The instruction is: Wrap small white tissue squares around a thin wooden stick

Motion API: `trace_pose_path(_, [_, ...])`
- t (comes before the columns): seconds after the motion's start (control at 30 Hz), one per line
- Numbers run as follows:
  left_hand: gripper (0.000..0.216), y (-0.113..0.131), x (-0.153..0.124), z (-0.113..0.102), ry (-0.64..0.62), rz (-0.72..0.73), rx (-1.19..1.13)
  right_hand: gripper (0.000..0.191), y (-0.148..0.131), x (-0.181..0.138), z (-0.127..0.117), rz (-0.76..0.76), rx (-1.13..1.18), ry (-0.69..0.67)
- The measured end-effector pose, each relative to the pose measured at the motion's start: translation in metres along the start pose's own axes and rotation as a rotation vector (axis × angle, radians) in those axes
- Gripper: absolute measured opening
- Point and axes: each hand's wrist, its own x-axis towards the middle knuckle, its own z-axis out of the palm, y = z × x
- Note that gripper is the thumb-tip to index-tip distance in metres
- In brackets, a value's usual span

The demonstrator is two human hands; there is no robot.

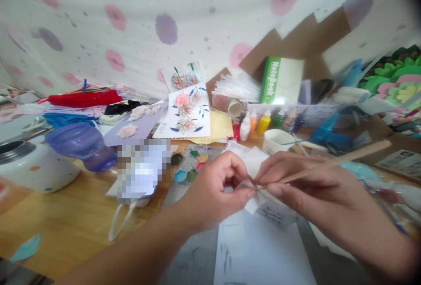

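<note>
In my right hand (315, 197) is a thin paintbrush with a pale wooden handle (342, 160), its back end sloping up to the right. My left hand (210, 188) pinches a piece of white tissue (252, 205) around the brush's tip, so the bristles are hidden. Both hands meet above a white sheet of paper (263, 254) with a few dark brush marks on it. Handwriting shows on a smaller white paper (274, 215) just under the right fingers. Behind the left hand lies a paint palette (180, 175) with wells of several colours.
A white cup (278, 139) and several paint bottles (264, 122) stand behind the hands. Flower cards (190, 114) and a notebook (283, 81) lean at the back. To the left are a phone (141, 171), a purple bowl (75, 140) and a white spotted pot (36, 169).
</note>
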Motion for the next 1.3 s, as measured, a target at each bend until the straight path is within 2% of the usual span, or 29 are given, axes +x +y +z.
trace_pose_path(0.27, [0.020,-0.002,0.001,0.000,0.007,0.011,-0.023,0.011,0.005,-0.002,0.001,-0.005,-0.002,0.059])
trace_pose_path(0.4, [0.018,-0.003,0.000,0.001,0.067,0.050,0.014,0.012,0.003,-0.002,-0.001,0.021,-0.013,0.058])
trace_pose_path(0.77, [0.017,-0.009,0.002,-0.002,0.075,0.181,-0.002,0.015,0.009,-0.004,0.002,0.044,0.159,0.077])
trace_pose_path(0.83, [0.016,-0.009,0.001,-0.003,0.166,0.278,0.090,0.017,0.009,-0.004,0.002,0.045,0.178,0.101])
trace_pose_path(0.93, [0.014,-0.007,-0.003,-0.003,0.383,0.478,0.259,0.017,0.010,-0.003,0.003,0.027,0.153,0.167])
trace_pose_path(1.0, [0.016,-0.003,-0.007,-0.001,0.399,0.517,0.298,0.016,0.010,-0.003,0.004,0.001,0.125,0.220])
trace_pose_path(1.07, [0.016,-0.001,-0.008,0.002,0.329,0.442,0.284,0.016,0.010,-0.004,0.006,-0.031,0.091,0.250])
trace_pose_path(1.13, [0.014,0.000,-0.008,0.006,0.288,0.304,0.242,0.017,0.009,-0.004,0.009,-0.056,0.044,0.252])
trace_pose_path(1.2, [0.013,-0.002,-0.006,0.009,0.282,0.186,0.184,0.018,0.009,-0.005,0.011,-0.067,-0.006,0.230])
trace_pose_path(1.3, [0.013,-0.005,-0.005,0.011,0.284,0.087,0.126,0.018,0.009,-0.005,0.015,-0.080,-0.030,0.207])
